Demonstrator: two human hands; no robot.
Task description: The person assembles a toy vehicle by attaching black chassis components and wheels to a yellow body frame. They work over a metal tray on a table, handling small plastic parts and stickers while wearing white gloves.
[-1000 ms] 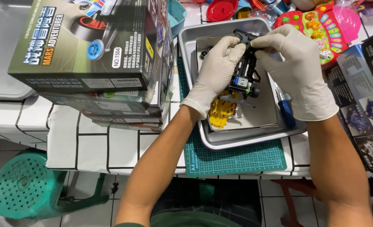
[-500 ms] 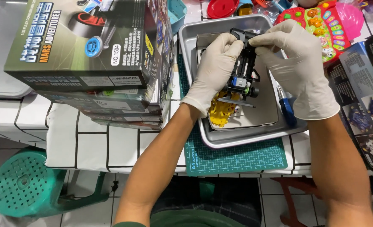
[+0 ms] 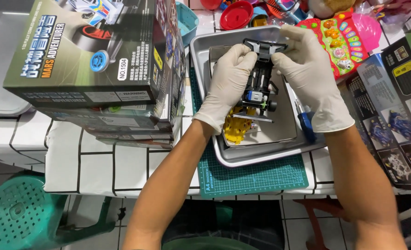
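Both of my hands wear white gloves and hold a black toy car chassis [image 3: 261,76] above a metal tray [image 3: 201,51]. My left hand [image 3: 228,83] grips the chassis's left side. My right hand [image 3: 309,76] pinches its top right end. A small blue and silver motor sits in the chassis. Yellow plastic parts [image 3: 237,127] lie in the tray under my left wrist, on a pale sheet. A blue-handled tool [image 3: 306,125] lies at the tray's right side, partly hidden by my right wrist.
A stack of toy kit boxes [image 3: 94,60] stands left of the tray. A green cutting mat [image 3: 256,178] lies under the tray. More kit boxes [image 3: 400,111] are at the right, colourful toys [image 3: 344,32] at the back. A teal stool [image 3: 25,213] sits on the floor below left.
The hands and chassis have barely shifted; my right fingers have moved slightly along the chassis's top end.
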